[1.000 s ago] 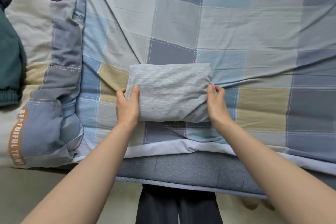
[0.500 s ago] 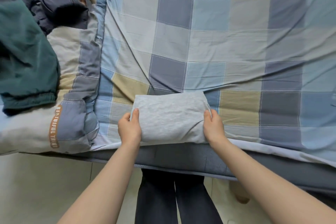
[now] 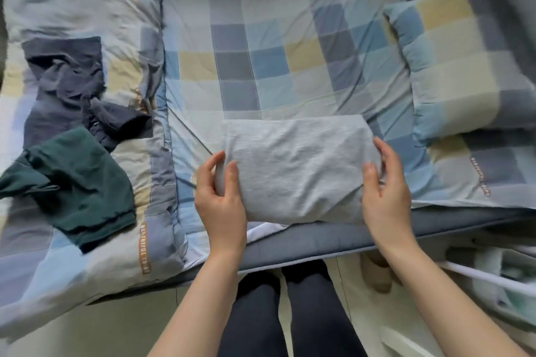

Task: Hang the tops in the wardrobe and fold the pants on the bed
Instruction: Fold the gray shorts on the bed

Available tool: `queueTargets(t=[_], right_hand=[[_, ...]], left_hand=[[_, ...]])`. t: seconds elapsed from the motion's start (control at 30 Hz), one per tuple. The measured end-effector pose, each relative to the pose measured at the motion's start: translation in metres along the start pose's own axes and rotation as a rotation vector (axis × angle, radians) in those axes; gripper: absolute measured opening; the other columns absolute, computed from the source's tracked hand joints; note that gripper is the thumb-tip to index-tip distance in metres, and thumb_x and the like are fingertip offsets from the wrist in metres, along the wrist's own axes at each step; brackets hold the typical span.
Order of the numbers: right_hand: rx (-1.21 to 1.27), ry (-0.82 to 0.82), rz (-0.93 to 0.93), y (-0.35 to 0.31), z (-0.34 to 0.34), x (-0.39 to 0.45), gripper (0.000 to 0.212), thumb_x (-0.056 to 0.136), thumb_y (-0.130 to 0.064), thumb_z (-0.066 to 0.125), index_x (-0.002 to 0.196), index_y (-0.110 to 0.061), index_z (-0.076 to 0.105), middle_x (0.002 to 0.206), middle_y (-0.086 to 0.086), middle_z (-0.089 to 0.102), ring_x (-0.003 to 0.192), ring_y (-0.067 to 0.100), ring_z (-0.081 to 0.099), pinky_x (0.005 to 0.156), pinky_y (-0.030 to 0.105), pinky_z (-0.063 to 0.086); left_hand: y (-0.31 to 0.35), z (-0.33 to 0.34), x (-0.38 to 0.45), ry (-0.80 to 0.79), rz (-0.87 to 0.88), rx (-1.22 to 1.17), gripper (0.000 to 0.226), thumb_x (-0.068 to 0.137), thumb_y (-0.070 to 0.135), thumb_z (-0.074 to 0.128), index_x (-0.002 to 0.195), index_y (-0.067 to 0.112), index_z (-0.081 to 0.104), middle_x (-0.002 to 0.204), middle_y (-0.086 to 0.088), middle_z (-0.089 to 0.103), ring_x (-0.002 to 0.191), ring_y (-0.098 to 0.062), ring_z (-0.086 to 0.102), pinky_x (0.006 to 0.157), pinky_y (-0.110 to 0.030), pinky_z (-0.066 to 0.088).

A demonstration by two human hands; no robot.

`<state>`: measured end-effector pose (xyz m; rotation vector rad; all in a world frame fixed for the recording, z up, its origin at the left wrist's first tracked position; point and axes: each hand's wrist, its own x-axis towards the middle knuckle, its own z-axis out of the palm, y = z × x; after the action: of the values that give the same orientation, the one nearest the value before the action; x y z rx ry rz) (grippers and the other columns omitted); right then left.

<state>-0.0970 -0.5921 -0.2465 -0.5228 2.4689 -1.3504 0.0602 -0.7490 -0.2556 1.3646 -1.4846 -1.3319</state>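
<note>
A folded light grey garment forms a thick rectangle at the front edge of the checked bed. My left hand grips its left end, thumb on top and fingers under the side. At the right end my right hand holds it the same way. The bundle looks slightly raised off the sheet near the mattress edge. On the quilt at the left lie a dark green garment and, behind it, a crumpled dark navy garment.
A folded checked quilt covers the bed's left part. A matching pillow lies at the right. The grey mattress edge runs in front of me, with my dark-trousered legs below. White rails show at the lower right.
The view has tilted up and pulled back, bringing more of the bed, the pillow and the clothes at the left into sight. Both hands have closed tighter around the ends of the grey bundle.
</note>
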Motion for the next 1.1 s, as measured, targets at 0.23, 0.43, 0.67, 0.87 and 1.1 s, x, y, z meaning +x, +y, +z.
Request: queueTargets(t=[0.23,0.43,0.67,0.87,1.1], right_hand=[[0.0,0.227,0.018,-0.04,-0.043,-0.079,0.032,0.101,-0.023,0.042,0.131,-0.028,0.053,0.127,-0.007,0.057,0.115,0.004,0.053,0.093,0.018,0.041],[0.047,0.469,0.121,-0.05,-0.08,-0.152,0.032,0.101,-0.019,0.043,0.131,-0.019,0.054,0.127,-0.008,0.057,0.113,-0.001,0.051,0.089,0.005,0.038],[0.085,0.778,0.236,-0.032,-0.145,-0.239,0.032,0.1,-0.02,0.045,0.13,-0.019,0.054,0.119,-0.013,0.058,0.102,-0.014,0.052,0.081,-0.001,0.038],[0.02,1.068,0.375,0.004,-0.208,-0.361,0.031,0.099,-0.016,0.048,0.128,-0.014,0.057,0.121,-0.01,0.058,0.106,-0.006,0.051,0.085,0.0,0.036],[-0.013,1.259,0.517,0.048,-0.274,-0.533,0.031,0.098,-0.017,0.047,0.128,-0.015,0.056,0.122,-0.01,0.058,0.109,-0.01,0.049,0.088,0.0,0.036]], left_hand=[[0.051,-0.026,-0.025,-0.24,0.065,-0.056,0.016,0.098,0.029,0.056,0.112,0.03,0.065,0.108,0.012,0.069,0.103,-0.004,0.063,0.088,-0.022,0.052],[0.082,-0.027,-0.065,-0.486,0.129,-0.052,0.022,0.1,0.024,0.054,0.117,0.018,0.065,0.111,0.006,0.069,0.105,-0.007,0.063,0.088,-0.022,0.051],[0.107,0.002,-0.145,-0.8,0.315,-0.035,0.018,0.1,0.016,0.053,0.113,0.016,0.065,0.104,0.01,0.068,0.094,0.008,0.059,0.078,-0.005,0.041],[0.102,0.015,-0.274,-1.081,0.37,-0.013,0.019,0.101,0.023,0.051,0.113,0.024,0.065,0.104,0.011,0.068,0.099,0.002,0.061,0.079,-0.007,0.044],[0.066,-0.012,-0.451,-1.324,0.367,0.042,0.019,0.098,0.035,0.051,0.112,0.035,0.065,0.105,0.009,0.069,0.099,-0.002,0.063,0.08,-0.019,0.049]])
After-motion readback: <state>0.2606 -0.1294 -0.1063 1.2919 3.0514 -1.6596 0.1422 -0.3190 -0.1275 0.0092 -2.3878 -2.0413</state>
